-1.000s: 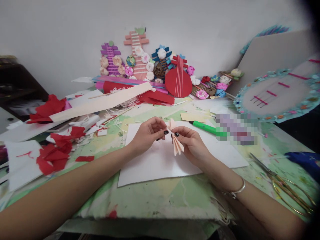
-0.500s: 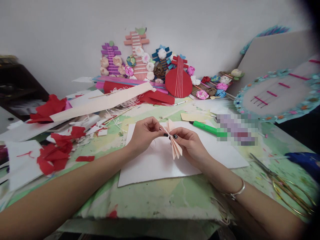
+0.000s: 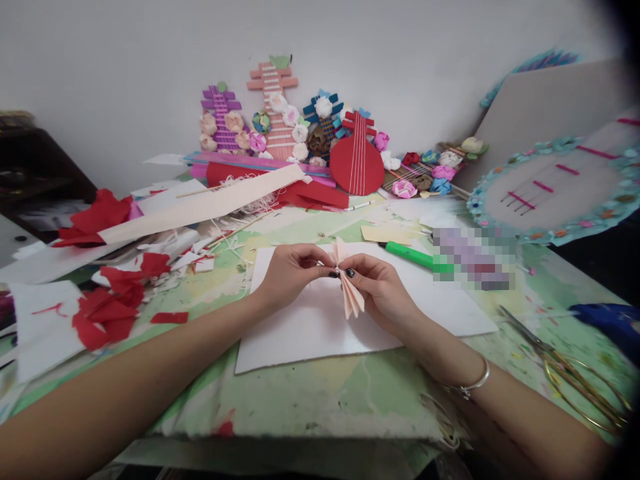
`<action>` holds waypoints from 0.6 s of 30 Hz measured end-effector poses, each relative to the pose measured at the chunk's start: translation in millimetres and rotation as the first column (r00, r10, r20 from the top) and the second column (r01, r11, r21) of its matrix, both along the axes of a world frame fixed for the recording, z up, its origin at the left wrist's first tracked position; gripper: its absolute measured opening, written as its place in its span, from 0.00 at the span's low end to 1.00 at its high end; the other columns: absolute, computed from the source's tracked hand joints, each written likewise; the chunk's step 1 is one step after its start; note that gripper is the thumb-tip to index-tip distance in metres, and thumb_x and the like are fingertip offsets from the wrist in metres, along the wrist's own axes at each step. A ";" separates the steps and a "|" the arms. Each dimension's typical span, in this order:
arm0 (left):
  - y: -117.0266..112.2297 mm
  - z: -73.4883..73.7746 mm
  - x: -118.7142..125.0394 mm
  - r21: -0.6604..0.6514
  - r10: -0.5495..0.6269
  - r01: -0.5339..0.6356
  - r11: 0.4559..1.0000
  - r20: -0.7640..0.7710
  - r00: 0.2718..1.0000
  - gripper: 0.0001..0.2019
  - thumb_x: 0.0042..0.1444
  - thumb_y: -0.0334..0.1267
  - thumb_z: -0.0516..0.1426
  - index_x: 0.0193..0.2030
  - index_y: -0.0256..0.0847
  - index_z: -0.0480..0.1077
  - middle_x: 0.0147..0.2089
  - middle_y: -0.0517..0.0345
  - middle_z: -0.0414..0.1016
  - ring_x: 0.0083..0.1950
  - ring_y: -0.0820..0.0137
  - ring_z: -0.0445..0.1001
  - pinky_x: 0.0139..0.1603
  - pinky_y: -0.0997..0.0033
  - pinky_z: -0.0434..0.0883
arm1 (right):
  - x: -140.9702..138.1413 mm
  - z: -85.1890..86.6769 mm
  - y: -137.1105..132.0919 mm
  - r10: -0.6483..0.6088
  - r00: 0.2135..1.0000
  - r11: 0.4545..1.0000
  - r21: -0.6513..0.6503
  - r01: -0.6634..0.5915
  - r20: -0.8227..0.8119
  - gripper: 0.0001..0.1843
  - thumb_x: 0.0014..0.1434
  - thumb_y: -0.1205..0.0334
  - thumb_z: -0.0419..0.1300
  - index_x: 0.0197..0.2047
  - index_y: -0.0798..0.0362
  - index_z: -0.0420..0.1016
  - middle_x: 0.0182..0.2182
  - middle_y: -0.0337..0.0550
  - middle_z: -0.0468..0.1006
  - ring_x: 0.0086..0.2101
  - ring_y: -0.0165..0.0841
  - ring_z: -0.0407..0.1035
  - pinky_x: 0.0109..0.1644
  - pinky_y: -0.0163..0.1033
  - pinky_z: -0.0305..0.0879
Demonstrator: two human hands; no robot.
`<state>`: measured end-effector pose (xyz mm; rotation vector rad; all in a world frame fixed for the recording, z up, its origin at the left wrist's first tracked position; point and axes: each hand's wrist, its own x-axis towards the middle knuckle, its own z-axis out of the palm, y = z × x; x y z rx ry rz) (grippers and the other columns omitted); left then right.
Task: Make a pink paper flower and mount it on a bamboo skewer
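Note:
Pale pink pleated paper [image 3: 353, 300] is pinched at its narrow middle, its folds fanning out above and below. My right hand [image 3: 385, 288] grips that middle between thumb and fingers. Close against it, my left hand [image 3: 293, 275] is closed in a pinch on a thin pale string, of which only short bits show by the fingertips. Whether the string is wound fully round the paper is hidden by the fingers. Both hands are just above a white board [image 3: 295, 343] lying on the paint-stained green table cover [image 3: 280, 410].
A green marker [image 3: 415, 257] lies by the board's far right edge. Gold-handled scissors [image 3: 545, 350] rest at the right. Red paper scraps [image 3: 107, 310] litter the left side. Paper lutes with flowers, including a red lute [image 3: 357, 163], lean along the wall.
My left fingers have shifted slightly right and lower, closing in on the paper's middle. The loop of string by them has drawn smaller. My right hand holds nearly still.

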<state>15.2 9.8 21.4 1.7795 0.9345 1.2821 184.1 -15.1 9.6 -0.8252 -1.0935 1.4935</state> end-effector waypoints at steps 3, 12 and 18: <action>0.8 -1.0 -0.4 0.039 -0.004 0.005 0.999 -0.034 0.999 0.03 0.43 0.30 0.65 0.27 0.37 0.76 0.27 0.57 0.79 0.28 0.74 0.73 0.30 0.75 0.68 | 0.9 -1.6 0.9 -0.002 1.000 1.000 0.017 0.002 0.008 0.06 0.44 0.66 0.67 0.30 0.52 0.77 0.29 0.38 0.76 0.31 0.27 0.68 0.37 0.36 0.64; 3.7 -4.1 -4.6 0.157 0.002 0.018 0.987 -0.129 0.992 0.02 0.48 0.31 0.62 0.30 0.38 0.77 0.30 0.57 0.79 0.28 0.74 0.71 0.29 0.75 0.65 | 2.4 -2.9 1.3 -0.028 0.999 0.998 0.049 0.026 0.045 0.05 0.46 0.65 0.66 0.31 0.52 0.78 0.28 0.38 0.75 0.29 0.26 0.66 0.33 0.34 0.61; 3.1 0.0 -3.4 0.125 -0.034 0.065 0.990 -0.232 0.972 0.04 0.51 0.28 0.57 0.31 0.38 0.74 0.32 0.57 0.76 0.31 0.74 0.69 0.33 0.74 0.64 | 3.5 -2.1 2.4 -0.061 0.994 0.995 0.078 0.054 0.088 0.06 0.47 0.64 0.65 0.31 0.51 0.77 0.29 0.38 0.75 0.29 0.27 0.66 0.33 0.34 0.60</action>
